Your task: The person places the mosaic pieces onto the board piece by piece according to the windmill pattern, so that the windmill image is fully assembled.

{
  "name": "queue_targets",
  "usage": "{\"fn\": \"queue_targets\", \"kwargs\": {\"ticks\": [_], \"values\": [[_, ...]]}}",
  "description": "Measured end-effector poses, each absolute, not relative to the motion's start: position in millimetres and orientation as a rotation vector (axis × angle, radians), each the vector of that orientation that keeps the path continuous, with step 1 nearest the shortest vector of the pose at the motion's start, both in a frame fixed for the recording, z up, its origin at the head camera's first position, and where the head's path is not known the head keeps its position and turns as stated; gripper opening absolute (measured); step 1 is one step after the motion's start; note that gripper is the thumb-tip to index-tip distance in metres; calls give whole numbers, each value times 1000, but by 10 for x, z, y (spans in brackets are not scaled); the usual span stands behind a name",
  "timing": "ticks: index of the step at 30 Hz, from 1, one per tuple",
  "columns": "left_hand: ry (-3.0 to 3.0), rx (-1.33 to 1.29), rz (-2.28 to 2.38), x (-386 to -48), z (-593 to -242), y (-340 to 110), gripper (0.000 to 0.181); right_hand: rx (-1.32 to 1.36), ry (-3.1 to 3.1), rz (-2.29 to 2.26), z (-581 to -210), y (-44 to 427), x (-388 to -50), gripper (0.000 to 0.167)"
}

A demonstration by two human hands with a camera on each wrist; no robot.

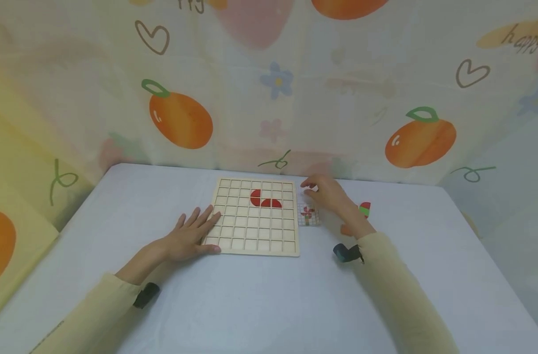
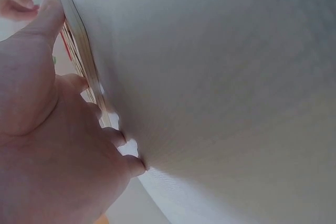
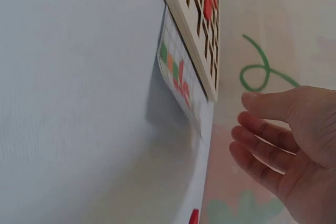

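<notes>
The wooden grid board point(image 1: 251, 231) lies on the table with several red pieces point(image 1: 271, 202) in its upper middle cells. My left hand point(image 1: 187, 238) rests spread on the board's left edge; in the left wrist view, the hand point(image 2: 58, 103) has its thumb and fingertips along that edge. My right hand point(image 1: 328, 194) hovers past the board's upper right corner, fingers loosely bent and holding nothing; the right wrist view shows the same hand point(image 3: 283, 140) with empty fingers. A small pattern card point(image 1: 309, 215), printed with a red, green and orange figure, lies against the board's right side.
Loose red and green pieces point(image 1: 365, 209) and an orange piece point(image 1: 346, 229) lie right of the card, partly behind my right forearm. A fruit-patterned curtain point(image 1: 251, 123) hangs along the table's far edge. The white tablecloth point(image 1: 251, 305) spreads in front of the board.
</notes>
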State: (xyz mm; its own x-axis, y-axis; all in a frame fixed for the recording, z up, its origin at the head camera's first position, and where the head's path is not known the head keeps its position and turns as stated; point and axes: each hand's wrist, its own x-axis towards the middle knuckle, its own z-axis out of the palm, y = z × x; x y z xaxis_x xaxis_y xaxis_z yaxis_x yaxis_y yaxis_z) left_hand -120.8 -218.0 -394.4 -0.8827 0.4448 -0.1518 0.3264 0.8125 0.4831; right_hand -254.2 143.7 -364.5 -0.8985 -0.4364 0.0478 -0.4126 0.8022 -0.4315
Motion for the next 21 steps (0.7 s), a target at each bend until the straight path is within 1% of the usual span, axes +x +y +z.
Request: {"fn": "queue_targets", "kwargs": {"ticks": [8, 15, 21], "values": [[2738, 568, 634, -1186, -3894, -2161, 91, -635, 2964, -714, -3646, 1753, -2589, 25], [2740, 574, 636, -1198, -3916, -2163, 92, -544, 2962, -707, -3805, 2023, -2680, 34], [2746, 588, 638, -1230, -3998, -2197, 93, -593, 2941, -614, -3879, 2109, -2699, 30]]}}
